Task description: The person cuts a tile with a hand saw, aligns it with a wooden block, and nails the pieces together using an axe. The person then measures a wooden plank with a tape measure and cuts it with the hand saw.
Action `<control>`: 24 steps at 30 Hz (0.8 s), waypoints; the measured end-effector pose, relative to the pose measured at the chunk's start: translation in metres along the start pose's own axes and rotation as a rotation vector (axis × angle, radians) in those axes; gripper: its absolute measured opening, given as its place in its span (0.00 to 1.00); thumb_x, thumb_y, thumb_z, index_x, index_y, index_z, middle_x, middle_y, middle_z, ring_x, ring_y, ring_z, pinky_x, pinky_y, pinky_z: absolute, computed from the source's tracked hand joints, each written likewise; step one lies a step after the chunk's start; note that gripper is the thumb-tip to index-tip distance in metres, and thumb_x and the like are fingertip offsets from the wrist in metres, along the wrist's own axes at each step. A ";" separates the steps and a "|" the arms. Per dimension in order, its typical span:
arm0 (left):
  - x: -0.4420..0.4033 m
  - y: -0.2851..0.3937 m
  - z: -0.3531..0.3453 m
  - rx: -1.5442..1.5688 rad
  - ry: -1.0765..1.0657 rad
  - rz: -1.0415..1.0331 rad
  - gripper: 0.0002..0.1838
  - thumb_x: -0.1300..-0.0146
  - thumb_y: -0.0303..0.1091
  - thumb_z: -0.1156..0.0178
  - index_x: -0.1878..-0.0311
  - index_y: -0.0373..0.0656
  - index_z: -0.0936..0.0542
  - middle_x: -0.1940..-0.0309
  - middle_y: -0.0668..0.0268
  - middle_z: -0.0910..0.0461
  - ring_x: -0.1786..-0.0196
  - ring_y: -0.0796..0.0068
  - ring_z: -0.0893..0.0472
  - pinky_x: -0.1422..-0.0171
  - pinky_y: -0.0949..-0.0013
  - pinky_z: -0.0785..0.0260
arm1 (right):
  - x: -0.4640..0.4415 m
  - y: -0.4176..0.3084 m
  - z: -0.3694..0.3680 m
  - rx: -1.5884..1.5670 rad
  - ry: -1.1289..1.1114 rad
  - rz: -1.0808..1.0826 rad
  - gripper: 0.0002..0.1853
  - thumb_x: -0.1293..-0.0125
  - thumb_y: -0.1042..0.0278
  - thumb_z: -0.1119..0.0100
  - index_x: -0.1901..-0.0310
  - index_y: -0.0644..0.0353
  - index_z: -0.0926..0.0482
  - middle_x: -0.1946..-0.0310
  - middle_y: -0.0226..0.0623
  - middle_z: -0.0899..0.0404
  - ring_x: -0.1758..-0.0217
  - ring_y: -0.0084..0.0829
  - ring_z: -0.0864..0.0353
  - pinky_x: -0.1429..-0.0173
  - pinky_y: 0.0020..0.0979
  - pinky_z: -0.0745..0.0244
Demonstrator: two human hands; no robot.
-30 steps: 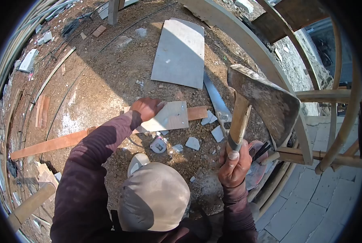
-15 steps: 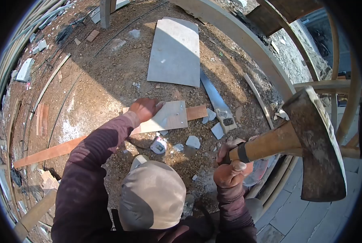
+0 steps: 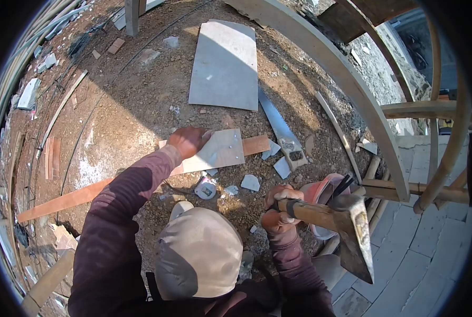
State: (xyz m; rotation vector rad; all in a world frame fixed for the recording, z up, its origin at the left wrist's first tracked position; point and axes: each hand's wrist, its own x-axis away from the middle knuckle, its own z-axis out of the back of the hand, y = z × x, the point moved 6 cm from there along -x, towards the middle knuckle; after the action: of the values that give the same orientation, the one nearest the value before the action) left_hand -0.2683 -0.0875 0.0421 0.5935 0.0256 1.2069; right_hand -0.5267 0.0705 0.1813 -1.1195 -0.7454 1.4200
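Note:
My left hand (image 3: 188, 141) presses on a small pale board (image 3: 217, 153), its fingers curled at the board's upper edge. Under this board runs a long reddish wooden strip (image 3: 67, 201), whose short end shows on the right. My right hand (image 3: 281, 207) is wrapped round the wooden handle of an axe (image 3: 355, 238), whose head hangs low on the right with the blade pointing down. A hand saw (image 3: 278, 124) lies on the dirt right of the pale board. Just below the board is a round tape measure (image 3: 205, 188).
A larger pale panel (image 3: 224, 66) lies farther ahead. White broken pieces (image 3: 250, 183) are scattered near the saw. Beside my right hand is a reddish bucket (image 3: 320, 190). A curved timber beam (image 3: 347, 87) and bamboo poles (image 3: 452, 140) frame the right side.
The axe has swung from upright, out to the right and then down, its head now lower and closer. My right hand has shifted left. My left hand stays on the board.

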 end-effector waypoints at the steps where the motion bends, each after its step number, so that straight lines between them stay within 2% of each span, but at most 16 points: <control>1: -0.001 0.004 0.002 0.009 -0.013 0.003 0.27 0.21 0.55 0.55 0.52 0.42 0.16 0.64 0.45 0.14 0.58 0.42 0.14 0.49 0.45 0.22 | 0.013 0.020 -0.010 0.247 -0.031 0.072 0.26 0.24 0.43 0.47 0.55 0.63 0.20 0.75 0.51 0.22 0.71 0.59 0.21 0.66 0.45 0.22; 2: -0.001 0.008 0.001 0.012 0.004 -0.001 0.27 0.21 0.55 0.55 0.52 0.42 0.16 0.63 0.44 0.14 0.58 0.42 0.15 0.49 0.45 0.22 | 0.035 0.077 -0.023 0.438 -0.208 -0.205 0.26 0.25 0.43 0.47 0.55 0.63 0.20 0.74 0.54 0.21 0.68 0.61 0.20 0.65 0.49 0.23; 3: 0.002 0.012 -0.001 0.010 0.026 -0.004 0.27 0.21 0.55 0.55 0.51 0.42 0.15 0.63 0.43 0.14 0.57 0.42 0.15 0.48 0.45 0.22 | 0.036 0.092 -0.033 0.620 -0.380 -0.482 0.26 0.25 0.43 0.47 0.54 0.63 0.20 0.74 0.56 0.21 0.66 0.63 0.19 0.64 0.52 0.24; 4: -0.002 0.010 0.003 -0.003 0.047 -0.007 0.27 0.21 0.55 0.55 0.51 0.42 0.15 0.63 0.43 0.15 0.57 0.41 0.15 0.48 0.45 0.23 | 0.032 0.090 -0.030 0.637 -0.436 -0.525 0.24 0.23 0.45 0.48 0.53 0.63 0.23 0.69 0.58 0.18 0.60 0.64 0.18 0.60 0.55 0.25; 7: -0.004 0.006 -0.006 0.031 -0.005 0.032 0.27 0.21 0.54 0.56 0.50 0.42 0.15 0.63 0.42 0.15 0.56 0.41 0.15 0.47 0.45 0.23 | -0.001 0.018 -0.012 0.366 -0.264 -0.255 0.21 0.21 0.49 0.50 0.57 0.64 0.25 0.77 0.54 0.26 0.72 0.61 0.22 0.69 0.45 0.28; 8: -0.005 0.006 -0.006 0.011 -0.004 0.033 0.27 0.21 0.54 0.56 0.50 0.43 0.15 0.63 0.43 0.14 0.57 0.41 0.15 0.47 0.45 0.23 | -0.013 -0.011 -0.007 0.304 -0.172 -0.167 0.24 0.21 0.44 0.52 0.59 0.63 0.27 0.79 0.51 0.28 0.77 0.55 0.24 0.73 0.42 0.31; 10: -0.004 0.005 -0.009 0.018 -0.019 0.015 0.27 0.21 0.54 0.56 0.50 0.43 0.15 0.63 0.43 0.14 0.57 0.42 0.15 0.47 0.45 0.23 | -0.010 -0.019 -0.005 0.183 -0.055 -0.007 0.25 0.21 0.42 0.53 0.58 0.62 0.27 0.79 0.49 0.28 0.78 0.52 0.23 0.72 0.39 0.30; 13: -0.005 0.002 -0.008 0.018 0.005 0.001 0.27 0.21 0.54 0.55 0.52 0.43 0.15 0.63 0.44 0.14 0.57 0.42 0.15 0.47 0.45 0.23 | 0.021 0.052 -0.018 0.342 -0.137 -0.109 0.27 0.21 0.42 0.53 0.55 0.64 0.25 0.73 0.57 0.23 0.71 0.59 0.20 0.67 0.44 0.25; 14: -0.004 0.004 -0.009 0.025 0.024 0.003 0.26 0.21 0.55 0.55 0.52 0.43 0.15 0.63 0.44 0.14 0.57 0.42 0.15 0.47 0.45 0.22 | 0.035 0.095 -0.024 0.513 -0.271 -0.291 0.27 0.21 0.42 0.53 0.54 0.65 0.25 0.71 0.60 0.22 0.69 0.62 0.19 0.66 0.46 0.24; 15: -0.003 0.010 -0.009 0.005 0.020 0.005 0.27 0.21 0.55 0.55 0.52 0.43 0.15 0.63 0.44 0.14 0.57 0.42 0.15 0.48 0.45 0.23 | 0.039 0.105 -0.027 0.680 -0.400 -0.479 0.27 0.21 0.43 0.53 0.54 0.65 0.24 0.69 0.62 0.20 0.67 0.64 0.19 0.65 0.48 0.24; 16: -0.009 0.012 -0.003 -0.028 0.027 0.004 0.27 0.21 0.55 0.55 0.52 0.43 0.15 0.63 0.44 0.14 0.57 0.42 0.15 0.48 0.45 0.23 | 0.033 0.105 -0.024 0.610 -0.405 -0.524 0.25 0.22 0.45 0.50 0.55 0.66 0.24 0.66 0.64 0.19 0.61 0.68 0.20 0.62 0.56 0.25; 19: -0.002 0.014 -0.003 -0.023 -0.025 0.032 0.27 0.21 0.55 0.56 0.52 0.43 0.15 0.61 0.43 0.14 0.56 0.42 0.15 0.47 0.45 0.23 | 0.019 0.071 -0.012 0.580 -0.351 -0.489 0.25 0.23 0.43 0.50 0.55 0.63 0.24 0.66 0.60 0.16 0.60 0.67 0.17 0.57 0.59 0.24; 20: -0.004 0.016 -0.002 -0.010 -0.043 0.033 0.27 0.21 0.55 0.56 0.51 0.43 0.15 0.61 0.43 0.14 0.56 0.42 0.15 0.47 0.45 0.23 | 0.018 0.061 -0.011 0.566 -0.283 -0.412 0.25 0.23 0.42 0.50 0.55 0.62 0.24 0.67 0.59 0.16 0.62 0.66 0.17 0.58 0.59 0.23; 23: -0.007 0.012 -0.007 0.015 -0.059 0.034 0.28 0.21 0.56 0.57 0.50 0.43 0.15 0.60 0.42 0.15 0.55 0.42 0.15 0.46 0.45 0.23 | 0.041 0.099 -0.022 0.709 -0.356 -0.519 0.24 0.24 0.42 0.49 0.55 0.61 0.24 0.66 0.59 0.16 0.61 0.66 0.17 0.57 0.59 0.23; 24: -0.006 0.016 -0.005 -0.010 -0.058 0.052 0.28 0.21 0.56 0.57 0.50 0.43 0.15 0.60 0.42 0.15 0.55 0.41 0.15 0.46 0.45 0.23 | 0.038 0.103 -0.026 0.728 -0.420 -0.574 0.24 0.23 0.45 0.48 0.59 0.64 0.24 0.68 0.62 0.19 0.61 0.67 0.19 0.59 0.59 0.25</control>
State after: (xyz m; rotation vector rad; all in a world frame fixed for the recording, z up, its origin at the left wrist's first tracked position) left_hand -0.2856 -0.0873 0.0434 0.6235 -0.0455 1.2388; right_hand -0.5386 0.0851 0.0700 -0.0264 -0.6736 1.2602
